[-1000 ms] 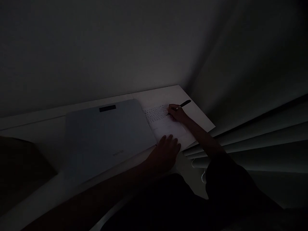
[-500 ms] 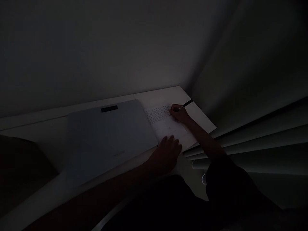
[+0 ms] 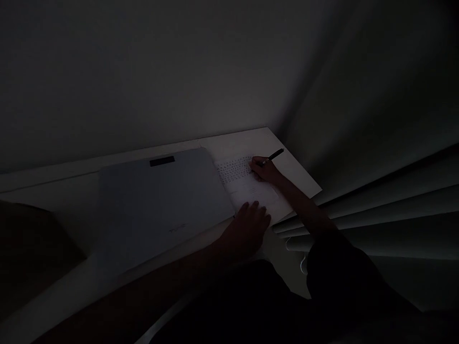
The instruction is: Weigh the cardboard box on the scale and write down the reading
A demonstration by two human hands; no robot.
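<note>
My feed is very dim and grainy, with only the far corner of the white table [image 3: 251, 141] faintly lit, everything toward me sunk in near-black shadow, and the fine marks on the paper [image 3: 247, 184] unreadable.

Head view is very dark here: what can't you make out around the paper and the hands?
- Writing on the paper: rows of marks, too small and dim to read.
- Pen tip: hidden behind the right hand.
- Paper's near corner: covered by the left hand.
- Small print on the closed laptop: too faint.
- Dark shape at the left edge: cut off, unlit.
</note>
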